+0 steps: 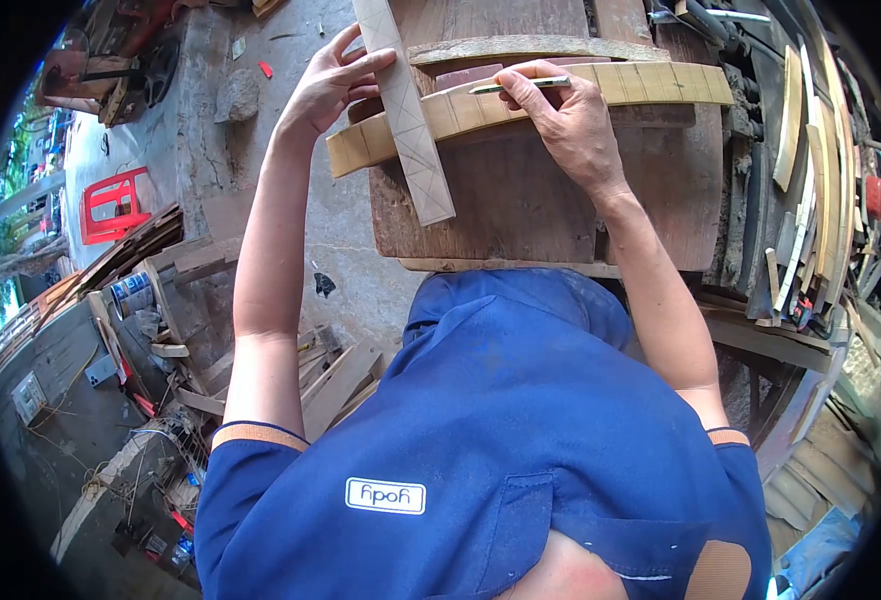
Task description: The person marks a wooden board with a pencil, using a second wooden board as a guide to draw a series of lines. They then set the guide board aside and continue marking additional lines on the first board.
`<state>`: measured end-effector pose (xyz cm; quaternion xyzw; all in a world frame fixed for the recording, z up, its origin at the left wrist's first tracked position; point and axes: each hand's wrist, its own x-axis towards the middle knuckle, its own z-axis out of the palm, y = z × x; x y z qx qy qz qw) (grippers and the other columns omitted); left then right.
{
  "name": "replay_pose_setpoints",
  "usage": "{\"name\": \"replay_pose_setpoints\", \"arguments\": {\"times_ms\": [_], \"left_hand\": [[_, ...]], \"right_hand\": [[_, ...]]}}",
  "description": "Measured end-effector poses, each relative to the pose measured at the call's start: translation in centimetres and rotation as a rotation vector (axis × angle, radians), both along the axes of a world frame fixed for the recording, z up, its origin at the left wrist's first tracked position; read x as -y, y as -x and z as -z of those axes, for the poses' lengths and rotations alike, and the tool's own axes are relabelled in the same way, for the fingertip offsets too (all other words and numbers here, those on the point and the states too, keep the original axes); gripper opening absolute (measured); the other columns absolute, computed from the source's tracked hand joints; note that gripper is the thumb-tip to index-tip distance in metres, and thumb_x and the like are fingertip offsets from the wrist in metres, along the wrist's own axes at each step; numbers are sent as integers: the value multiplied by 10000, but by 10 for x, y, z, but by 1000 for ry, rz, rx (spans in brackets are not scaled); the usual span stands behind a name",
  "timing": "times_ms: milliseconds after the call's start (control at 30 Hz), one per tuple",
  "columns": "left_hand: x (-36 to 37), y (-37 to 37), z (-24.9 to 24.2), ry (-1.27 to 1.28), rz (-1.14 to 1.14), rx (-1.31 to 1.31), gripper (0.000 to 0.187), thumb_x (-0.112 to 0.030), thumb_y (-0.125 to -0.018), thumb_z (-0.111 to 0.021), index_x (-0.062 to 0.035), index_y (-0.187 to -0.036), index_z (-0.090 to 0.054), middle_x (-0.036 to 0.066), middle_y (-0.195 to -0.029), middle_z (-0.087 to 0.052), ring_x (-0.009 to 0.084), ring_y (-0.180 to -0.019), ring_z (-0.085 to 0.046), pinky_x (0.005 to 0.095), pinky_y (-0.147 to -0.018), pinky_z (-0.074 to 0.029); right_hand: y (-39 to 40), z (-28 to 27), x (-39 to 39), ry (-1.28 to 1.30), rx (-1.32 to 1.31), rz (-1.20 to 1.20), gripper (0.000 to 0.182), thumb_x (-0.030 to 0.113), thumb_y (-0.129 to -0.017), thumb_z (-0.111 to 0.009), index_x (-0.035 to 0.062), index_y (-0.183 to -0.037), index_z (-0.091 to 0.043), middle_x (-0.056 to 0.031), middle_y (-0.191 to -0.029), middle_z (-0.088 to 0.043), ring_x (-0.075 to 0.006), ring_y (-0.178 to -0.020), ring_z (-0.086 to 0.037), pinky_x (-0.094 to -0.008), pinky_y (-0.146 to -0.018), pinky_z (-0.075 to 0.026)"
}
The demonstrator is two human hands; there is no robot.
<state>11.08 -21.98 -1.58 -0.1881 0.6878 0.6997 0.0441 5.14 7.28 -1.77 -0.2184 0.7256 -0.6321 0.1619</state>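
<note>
Your right hand (571,120) pinches the pencil (519,86) lying along the curved wood strip (651,85), while your left hand (331,85), fingers spread, steadies the ruler (411,130) crossing it near the counter (521,210) edge.

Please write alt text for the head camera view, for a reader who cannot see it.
A person's left hand presses a flat wooden ruler across a curved wooden piece on a workbench, while the right hand holds a pencil on it.

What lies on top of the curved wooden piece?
A flat wooden ruler crosses it, pressed by the left hand. The right hand holds a pencil on it. The wood under both hands is hidden.
</note>
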Motion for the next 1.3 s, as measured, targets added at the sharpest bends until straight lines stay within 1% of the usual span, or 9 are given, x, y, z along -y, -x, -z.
{"name": "replay_pose_setpoints", "arguments": {"times_ms": [233, 433, 667, 733, 767, 1033, 1067, 1133, 1300], "left_hand": [[5, 0, 6, 6, 6, 14, 821, -252, -841, -830, -70, -1509, -387, 91, -1123, -694, 101, -827, -709, 207, -684, -601], [-2, -2, -3, 19, -14, 17, 789, -240, -850, -822, -81, -1501, -406, 67, -1092, -702, 74, -800, -698, 180, -653, -585], [0, -2, 2, 8, -21, 23, 765, -221, -852, -821, -89, -1491, -422, 50, -1079, -701, 55, -792, -687, 159, -630, -565], [0, -1, 0, 11, -19, 24, 766, -224, -850, -823, -90, -1490, -424, 49, -1078, -702, 56, -793, -687, 160, -630, -565], [-2, -2, -1, 11, -18, 25, 769, -226, -849, -824, -90, -1491, -422, 49, -1079, -702, 56, -794, -687, 159, -630, -565], [-2, -1, -2, 0, -16, 32, 778, -222, -845, -828, -78, -1489, -417, 56, -1080, -703, 66, -800, -692, 162, -621, -561], [-1, 0, -1, -9, -7, 30, 783, -219, -845, -828, -76, -1493, -410, 59, -1082, -703, 70, -802, -695, 164, -624, -563], [1, 0, 0, -18, 2, 28, 789, -216, -846, -827, -75, -1496, -403, 62, -1084, -702, 74, -805, -697, 166, -627, -564], [-3, -2, -3, -20, -14, 28, 803, -212, -844, -827, -76, -1504, -390, 70, -1107, -698, 81, -813, -699, 181, -667, -585]], "right_hand": [[-3, -6, 9, -34, -54, -5, 291, 349, -960, -679, 74, -996, -766, -61, -809, -748, -114, -760, -691, -286, -690, -534], [-18, -11, 29, 19, -76, -48, 231, 274, -954, -677, 64, -1001, -761, -86, -763, -728, -103, -616, -635, -282, -564, -483], [-24, -13, 39, -14, -94, -40, 213, 253, -944, -679, 62, -999, -755, -106, -824, -731, -136, -623, -657, -287, -580, -512], [-25, -11, 43, -39, -164, -33, 205, 228, -969, -684, 56, -1057, -753, -13, -824, -722, -32, -639, -576, -213, -542, -448], [-25, -10, 44, -40, -163, -32, 205, 228, -969, -684, 56, -1057, -753, -13, -824, -722, -32, -639, -576, -213, -542, -448], [-23, -9, 47, -65, -359, -53, 196, 182, -944, -686, 15, -1035, -732, -125, -1004, -738, -195, -811, -714, -304, -676, -576], [-23, -8, 47, -66, -359, -53, 196, 182, -944, -686, 15, -1035, -732, -125, -1004, -738, -195, -811, -714, -304, -676, -576], [-22, -9, 49, -55, -502, -40, 170, 203, -931, -672, 44, -924, -732, -153, -880, -713, -301, -784, -691, -395, -722, -552], [-30, -12, 35, -26, -449, -97, 174, 201, -928, -672, 37, -908, -725, -152, -864, -703, -312, -778, -681, -408, -722, -547]]}}
